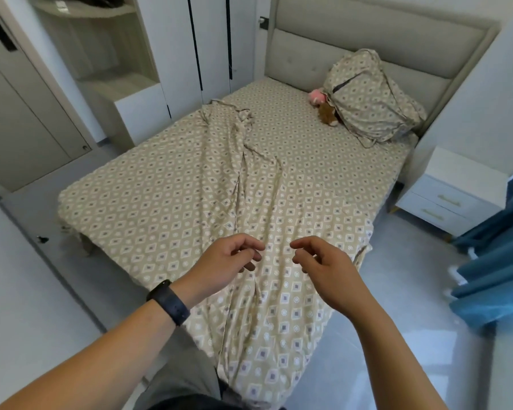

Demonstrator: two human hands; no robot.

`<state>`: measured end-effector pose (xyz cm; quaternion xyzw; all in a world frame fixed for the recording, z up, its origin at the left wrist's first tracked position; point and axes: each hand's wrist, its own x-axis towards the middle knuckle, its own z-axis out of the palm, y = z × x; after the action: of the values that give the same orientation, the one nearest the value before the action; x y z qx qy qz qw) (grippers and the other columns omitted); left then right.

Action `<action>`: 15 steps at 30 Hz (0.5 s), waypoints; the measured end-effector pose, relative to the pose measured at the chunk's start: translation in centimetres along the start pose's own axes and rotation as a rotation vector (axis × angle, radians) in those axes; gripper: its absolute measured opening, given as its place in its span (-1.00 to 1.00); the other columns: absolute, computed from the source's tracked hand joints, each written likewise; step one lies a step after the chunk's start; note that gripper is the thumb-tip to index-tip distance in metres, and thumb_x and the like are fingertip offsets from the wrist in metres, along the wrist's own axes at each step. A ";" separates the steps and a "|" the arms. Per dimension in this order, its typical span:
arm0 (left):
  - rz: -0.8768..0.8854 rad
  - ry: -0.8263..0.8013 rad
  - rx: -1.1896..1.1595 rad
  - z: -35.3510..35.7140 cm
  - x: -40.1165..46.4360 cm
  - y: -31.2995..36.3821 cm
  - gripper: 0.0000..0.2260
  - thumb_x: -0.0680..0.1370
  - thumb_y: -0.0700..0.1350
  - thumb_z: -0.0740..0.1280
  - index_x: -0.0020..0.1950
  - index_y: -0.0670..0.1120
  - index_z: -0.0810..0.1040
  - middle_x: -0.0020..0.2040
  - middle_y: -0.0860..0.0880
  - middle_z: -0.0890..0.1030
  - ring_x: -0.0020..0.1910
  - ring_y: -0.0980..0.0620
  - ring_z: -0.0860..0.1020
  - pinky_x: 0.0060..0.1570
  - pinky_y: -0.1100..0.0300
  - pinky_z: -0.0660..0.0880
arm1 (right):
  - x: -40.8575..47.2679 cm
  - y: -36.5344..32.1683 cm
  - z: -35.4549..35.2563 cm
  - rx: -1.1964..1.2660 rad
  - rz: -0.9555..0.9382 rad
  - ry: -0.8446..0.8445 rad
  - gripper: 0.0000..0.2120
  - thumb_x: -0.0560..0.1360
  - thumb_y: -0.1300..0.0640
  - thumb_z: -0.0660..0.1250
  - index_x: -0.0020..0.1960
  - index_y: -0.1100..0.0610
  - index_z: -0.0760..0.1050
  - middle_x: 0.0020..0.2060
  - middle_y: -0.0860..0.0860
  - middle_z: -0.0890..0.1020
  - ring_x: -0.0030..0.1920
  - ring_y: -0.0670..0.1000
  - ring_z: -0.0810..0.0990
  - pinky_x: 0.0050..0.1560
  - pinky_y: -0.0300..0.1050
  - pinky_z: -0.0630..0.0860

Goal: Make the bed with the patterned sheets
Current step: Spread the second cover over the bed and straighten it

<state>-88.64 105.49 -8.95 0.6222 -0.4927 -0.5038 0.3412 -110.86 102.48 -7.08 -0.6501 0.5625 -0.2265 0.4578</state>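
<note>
Bed: fills the middle of the view, running from 6 o'clock up to the padded headboard at 1 o'clock; a fitted patterned sheet in beige with small diamonds covers the mattress.
Loose sheet: same pattern, lying bunched in a long wrinkled strip down the middle of the bed, from a crumpled end near 12 o'clock to the foot edge at 6 o'clock, where it hangs over.
Pillow: in matching patterned cover, leaning against the headboard at 1 o'clock.
Soft toys: a pink one and a brown one, tucked just beside the pillow on its 9 o'clock side.
Left hand: above the loose sheet near the foot of the bed, fingers loosely curled, gripping nothing (a black wristband sits on the wrist).
Right hand: just beside the left, at its 3 o'clock, fingers likewise relaxed and curled, holding nothing.
Wardrobe: white doors with dark vertical handles at 11 o'clock, close along the bed's far side.
Nightstand: white, two drawers with gold handles, at 3 o'clock, near the bed's edge.
Curtain: blue, at 4 o'clock.
Floor: pale glossy tile.
Writing: none legible.
</note>
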 end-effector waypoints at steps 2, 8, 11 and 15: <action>0.002 -0.013 0.018 -0.9 1.1 -0.2 -0.79 0.66 -0.20 0.26 0.11 0.02 0.66 -0.02 0.04 0.72 -0.06 0.02 0.68 -0.04 0.23 0.56 | 0.6 -0.5 0.7 -0.035 0.005 -0.009 -0.86 0.64 -0.02 0.27 0.12 -0.20 0.56 -0.09 -0.11 0.67 -0.20 0.08 0.62 -0.22 -0.03 0.59; 0.065 -0.187 0.095 -6.5 8.1 -0.7 -0.80 0.66 -0.19 0.26 0.11 0.01 0.66 -0.02 0.04 0.71 -0.05 0.01 0.68 -0.01 0.21 0.57 | 6.3 -2.6 5.2 -0.128 0.068 0.092 -0.83 0.65 -0.01 0.25 0.18 -0.14 0.57 -0.12 -0.16 0.61 -0.44 -0.17 0.47 -0.36 -0.19 0.48; 0.074 -0.236 0.128 -11.4 12.0 -0.6 -0.81 0.66 -0.18 0.26 0.12 0.01 0.66 -0.01 0.04 0.71 -0.05 0.03 0.67 0.01 0.19 0.57 | 9.4 -4.8 9.1 -0.079 0.136 0.163 -0.83 0.65 -0.01 0.25 0.18 -0.13 0.57 -0.17 -0.16 0.61 -0.44 -0.14 0.49 -0.37 -0.20 0.48; 0.044 -0.306 0.201 -16.8 16.0 -1.0 -0.81 0.65 -0.18 0.27 0.10 0.01 0.66 -0.02 0.03 0.71 -0.09 0.04 0.67 0.08 0.08 0.57 | 12.0 -7.0 13.5 -0.042 0.196 0.163 -0.82 0.66 -0.01 0.24 0.21 -0.12 0.55 -0.12 -0.15 0.61 -0.43 -0.17 0.48 -0.37 -0.23 0.46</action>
<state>-72.09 89.28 -10.16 0.5583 -0.6002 -0.5331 0.2096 -93.12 95.45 -10.23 -0.5808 0.6635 -0.2209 0.4167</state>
